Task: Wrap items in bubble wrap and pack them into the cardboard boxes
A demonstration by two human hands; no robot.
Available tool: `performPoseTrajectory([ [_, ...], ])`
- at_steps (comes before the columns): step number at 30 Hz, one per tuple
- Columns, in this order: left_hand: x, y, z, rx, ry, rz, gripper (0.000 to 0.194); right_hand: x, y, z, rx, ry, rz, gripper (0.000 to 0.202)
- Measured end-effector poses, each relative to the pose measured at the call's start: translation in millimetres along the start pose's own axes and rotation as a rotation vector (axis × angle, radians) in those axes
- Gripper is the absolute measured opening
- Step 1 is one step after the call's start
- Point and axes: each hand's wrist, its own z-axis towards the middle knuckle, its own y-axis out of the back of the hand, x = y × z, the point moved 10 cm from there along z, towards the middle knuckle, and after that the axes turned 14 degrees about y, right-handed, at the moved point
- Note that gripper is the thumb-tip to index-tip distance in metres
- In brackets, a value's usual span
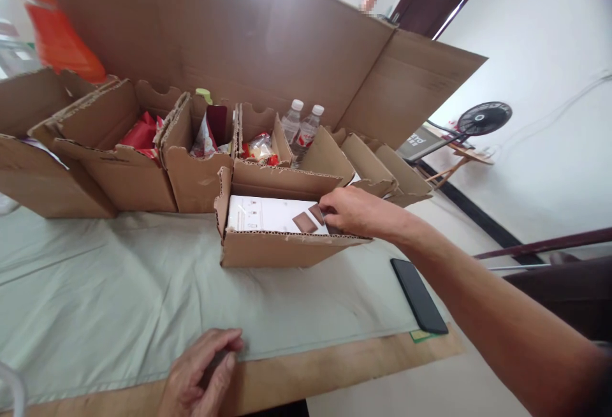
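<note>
My right hand (351, 210) reaches into a cardboard bin (272, 251) on the cloth. Its fingers are closed on the right end of a white box (272, 213) printed with brown squares; that end is partly hidden by the hand. The white box lies along the bin, between its low front and back walls. At the front edge of the table, my left hand (203, 372) rests loosely curled, thumb and fingers apart, with nothing seen in it.
Several cardboard bins (143, 181) stand in a row behind, some with packaged goods. Two bottles (306, 129), an orange bottle (62, 34) and a tall cardboard panel (239, 41) are further back. A black phone (419, 296) lies at the right table edge.
</note>
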Motion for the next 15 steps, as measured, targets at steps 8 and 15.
performPoseTrajectory([
  [8, 12.4, 15.9, -8.8, -0.309, 0.284, 0.027, 0.051, -31.9, 33.1, -135.9, -0.919, -0.234, 0.335, 0.024],
  [15, -27.1, 29.4, 80.5, -0.452, 0.256, -0.231, 0.097, -23.0, -102.9, -98.9, -0.997, -0.118, 0.915, 0.067],
])
